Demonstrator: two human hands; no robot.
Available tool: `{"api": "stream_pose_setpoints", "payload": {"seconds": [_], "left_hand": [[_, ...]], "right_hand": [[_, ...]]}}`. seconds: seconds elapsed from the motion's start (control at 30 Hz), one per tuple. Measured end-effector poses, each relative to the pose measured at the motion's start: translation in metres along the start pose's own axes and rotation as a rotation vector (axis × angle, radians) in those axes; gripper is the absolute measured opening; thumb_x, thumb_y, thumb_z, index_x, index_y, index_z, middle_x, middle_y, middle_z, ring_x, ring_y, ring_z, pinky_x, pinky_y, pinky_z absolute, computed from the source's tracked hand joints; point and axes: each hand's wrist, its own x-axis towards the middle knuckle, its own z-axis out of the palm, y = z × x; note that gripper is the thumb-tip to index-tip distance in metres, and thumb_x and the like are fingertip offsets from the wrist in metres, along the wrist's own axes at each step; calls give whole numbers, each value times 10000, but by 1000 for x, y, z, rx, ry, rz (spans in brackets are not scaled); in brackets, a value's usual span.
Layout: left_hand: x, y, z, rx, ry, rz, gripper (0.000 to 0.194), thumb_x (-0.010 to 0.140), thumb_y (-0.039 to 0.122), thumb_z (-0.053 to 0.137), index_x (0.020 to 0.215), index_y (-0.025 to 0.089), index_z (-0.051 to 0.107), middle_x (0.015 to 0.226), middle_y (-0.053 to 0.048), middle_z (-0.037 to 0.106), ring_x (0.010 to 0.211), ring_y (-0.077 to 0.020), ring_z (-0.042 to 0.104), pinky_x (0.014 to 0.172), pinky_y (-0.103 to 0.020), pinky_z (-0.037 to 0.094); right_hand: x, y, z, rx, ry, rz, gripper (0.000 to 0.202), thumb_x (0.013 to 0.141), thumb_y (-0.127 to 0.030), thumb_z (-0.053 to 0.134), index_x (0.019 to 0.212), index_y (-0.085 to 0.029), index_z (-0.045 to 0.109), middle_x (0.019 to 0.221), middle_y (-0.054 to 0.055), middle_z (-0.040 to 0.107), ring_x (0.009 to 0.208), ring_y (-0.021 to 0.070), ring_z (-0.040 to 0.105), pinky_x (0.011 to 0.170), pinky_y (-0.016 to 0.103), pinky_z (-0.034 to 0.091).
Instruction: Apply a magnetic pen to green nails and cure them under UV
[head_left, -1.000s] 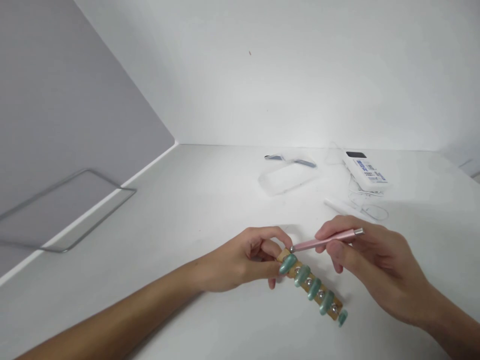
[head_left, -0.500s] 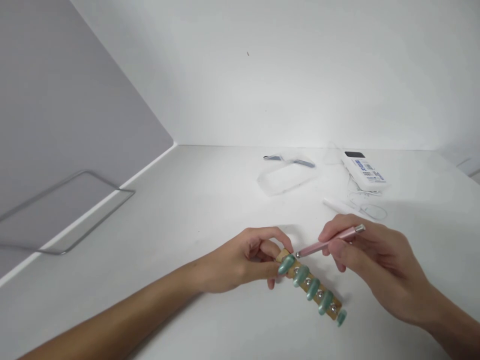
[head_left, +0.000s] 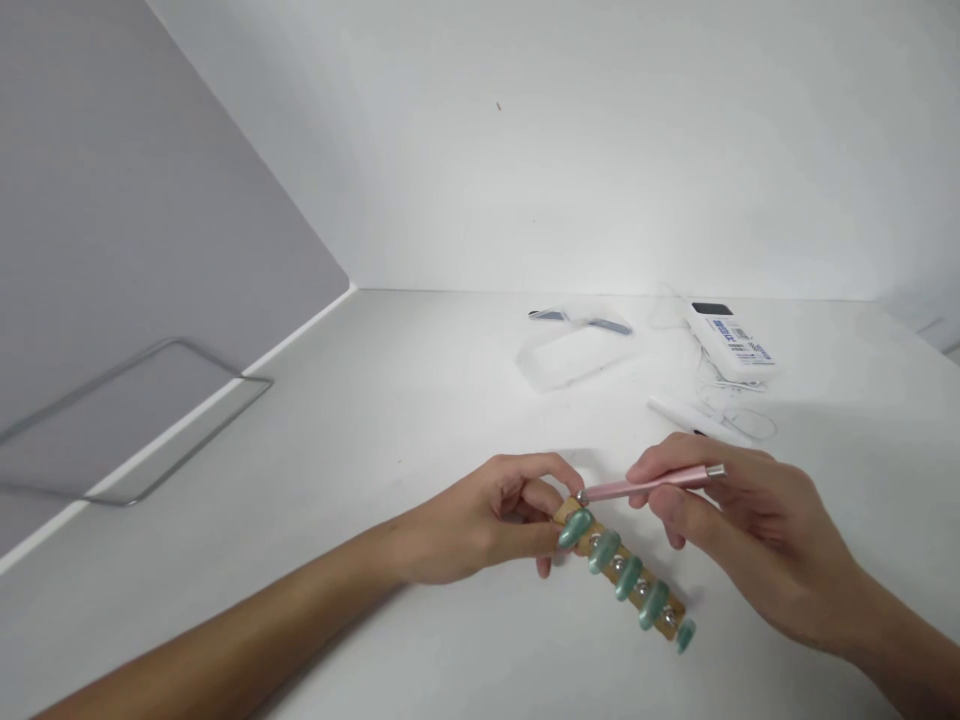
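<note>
My left hand (head_left: 491, 520) pinches the upper left end of a narrow gold-brown strip (head_left: 666, 626). Several glossy green nail-shaped pieces (head_left: 628, 578) lie across the strip, with small silver balls between them. In my right hand (head_left: 757, 540) is a slim pink pen-like tool (head_left: 645, 486) with a silver end. Its ball-shaped tip is at the strip's upper left end, beside the first green piece and close to my left index fingertip.
Behind the hands are a clear eyeglass-like item (head_left: 574, 350), a white device (head_left: 731, 340) with a label and thin cables, and a white stick (head_left: 694, 418). A grey wire frame (head_left: 202, 435) stands at the left.
The tip of the pink tool has moved left and slightly up, to the strip's end. The tool now lies flatter. My left hand and the strip have hardly moved.
</note>
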Motion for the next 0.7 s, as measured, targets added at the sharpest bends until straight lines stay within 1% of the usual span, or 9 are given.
{"api": "stream_pose_setpoints", "payload": {"seconds": [0.13,0.33,0.57,0.7], "left_hand": [[0,0,-1,-3,3,-5,121,914,149,636,1028,136,599,791,-31,658,700,-121,575,660,-260,525],[1,1,0,-14,13,-20,115,909,189,657,1003,145,608,793,-39,676,715,-132,594,654,-258,527],[-1,-1,0,-14,14,-21,139,908,191,662,1027,149,604,809,-42,679,719,-132,594,659,-259,530],[0,0,0,-15,7,-11,132,910,170,653,1027,143,600,801,-39,682,726,-134,607,657,-258,530]], "right_hand": [[1,-2,-1,-1,-1,-1,123,962,-216,552,934,-269,658,791,-45,650,620,68,554,518,152,433],[1,-4,-2,-10,10,-16,134,949,-199,547,876,-241,652,703,-42,608,574,78,526,488,175,409],[1,-3,-1,-47,37,-7,149,951,-230,538,884,-231,671,695,-15,610,559,104,531,467,202,420],[0,-2,-1,-38,37,-20,123,944,-225,555,929,-240,676,766,-4,649,604,108,567,489,194,448]]}}
